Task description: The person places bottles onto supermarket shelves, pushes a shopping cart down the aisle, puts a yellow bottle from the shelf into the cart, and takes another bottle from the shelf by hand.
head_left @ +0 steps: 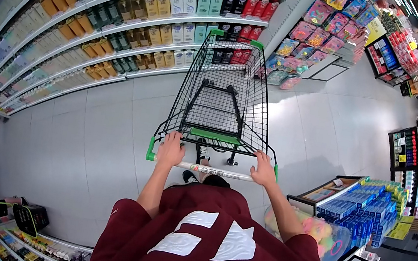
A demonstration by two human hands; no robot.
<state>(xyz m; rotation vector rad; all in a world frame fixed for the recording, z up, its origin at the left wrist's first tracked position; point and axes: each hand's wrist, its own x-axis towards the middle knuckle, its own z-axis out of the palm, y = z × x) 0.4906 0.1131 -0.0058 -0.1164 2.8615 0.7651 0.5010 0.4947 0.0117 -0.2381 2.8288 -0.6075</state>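
A black wire shopping cart [217, 90] with green corner pieces stands in front of me, its front end close to the shelves. Its pale handle [213, 171] with printed lettering runs across just ahead of my body. My left hand [171, 149] is closed over the handle's left end, beside the green end piece. Near the opposite end, my right hand [264, 169] grips the same bar, thumb toward the middle. Fingers of both hands reach forward to the basket's rear edge, and their undersides are hidden. A green strip [213, 136] crosses the basket's near end.
Long shelves [126, 28] of bottles and boxes curve along the front and left. Colourful hanging packs [313, 37] fill a rack at front right. A display of blue boxes [357, 205] stands close on my right. A black basket [31, 218] is at lower left.
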